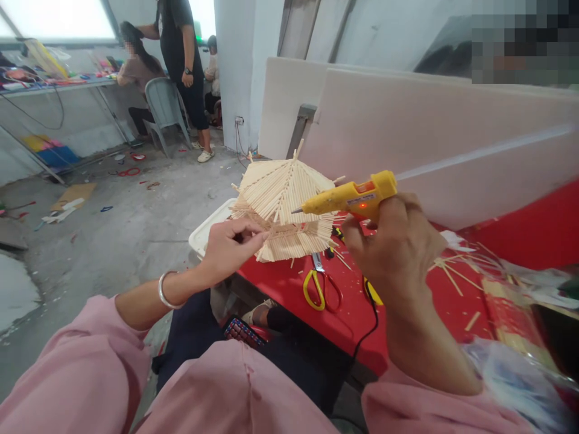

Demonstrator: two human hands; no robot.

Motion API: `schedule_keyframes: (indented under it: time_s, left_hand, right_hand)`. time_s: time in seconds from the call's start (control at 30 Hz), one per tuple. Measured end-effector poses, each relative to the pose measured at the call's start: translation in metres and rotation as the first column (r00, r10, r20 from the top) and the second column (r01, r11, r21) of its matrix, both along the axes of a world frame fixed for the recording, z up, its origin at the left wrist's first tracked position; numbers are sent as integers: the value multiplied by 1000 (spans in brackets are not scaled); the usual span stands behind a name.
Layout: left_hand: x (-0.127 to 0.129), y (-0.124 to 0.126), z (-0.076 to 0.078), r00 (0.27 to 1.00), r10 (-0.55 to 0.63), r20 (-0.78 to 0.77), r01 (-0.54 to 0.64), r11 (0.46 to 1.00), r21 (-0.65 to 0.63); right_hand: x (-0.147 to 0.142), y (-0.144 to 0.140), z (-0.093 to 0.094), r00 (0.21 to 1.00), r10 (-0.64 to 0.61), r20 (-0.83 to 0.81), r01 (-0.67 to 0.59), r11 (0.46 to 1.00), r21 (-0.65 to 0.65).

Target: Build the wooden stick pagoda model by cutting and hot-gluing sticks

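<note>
In front of me on the red table stands a small pagoda-like model [289,187] made of thin wooden sticks, with two tiers of sloping roof. My right hand [398,241] grips a yellow hot glue gun [353,196] with a lit red light, its metal nozzle pointing left before the upper roof. Thumb and fingers of my left hand [235,244] are pinched together at the lower tier's left side; whatever lies between the fingertips is too small to make out. Scissors [315,289] with yellow and red handles lie below the model.
Loose sticks [452,274] and plastic bags [511,367] lie on the red table [416,337] to the right. The glue gun's black cord [373,319] hangs over its front edge. Large white boards [429,132] lean behind. Other people [181,66] are across the room.
</note>
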State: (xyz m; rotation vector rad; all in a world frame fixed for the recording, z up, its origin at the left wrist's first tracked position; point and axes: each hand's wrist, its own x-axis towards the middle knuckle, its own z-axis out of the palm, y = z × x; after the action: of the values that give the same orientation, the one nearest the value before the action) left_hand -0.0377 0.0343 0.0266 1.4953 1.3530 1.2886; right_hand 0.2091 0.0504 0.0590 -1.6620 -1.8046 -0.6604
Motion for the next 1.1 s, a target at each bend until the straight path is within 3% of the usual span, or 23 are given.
schedule_keyframes:
  time_s: [0.07,0.13,0.27,0.4,0.67,0.83,0.9,0.97,1.0,1.1]
  left_hand:
    - [1,-4,4,967,51,-250,16,966,259]
    - [7,-4,8,897,82,-435,107,913,393]
    - [20,5,10,750,188,-634,196,852,485]
    - [22,13,5,674,264,-690,210,827,522]
    - [23,23,3,679,236,-695,213,843,494]
    - [24,-9,6,762,96,-640,251,868,429]
    - [31,-31,-5,757,-111,-644,403,856,325]
    - [45,-46,-26,709,-310,-633,534,823,194]
    - [54,-49,-40,684,-390,-617,567,816,113]
    - [85,-42,-86,679,-485,-552,566,824,-27]
  right_hand:
    - [0,4,-3,1000,-7,-30,7,1000,6]
    - [0,7,-7,999,-15,-45,15,1000,17]
    - [1,10,-12,997,23,-76,-21,1000,21]
    - [4,8,-14,997,25,-73,-24,1000,12]
    - [9,6,-17,997,30,-64,-27,999,41]
    - [12,0,-17,997,31,-72,-28,998,48]
    - [14,-4,-18,995,18,-97,-15,999,32]
    - [17,-8,-22,992,-6,-129,6,1000,1]
    - [19,-10,-24,989,-18,-146,16,1000,-15]
    - [33,-18,-37,974,-41,-222,32,998,-45]
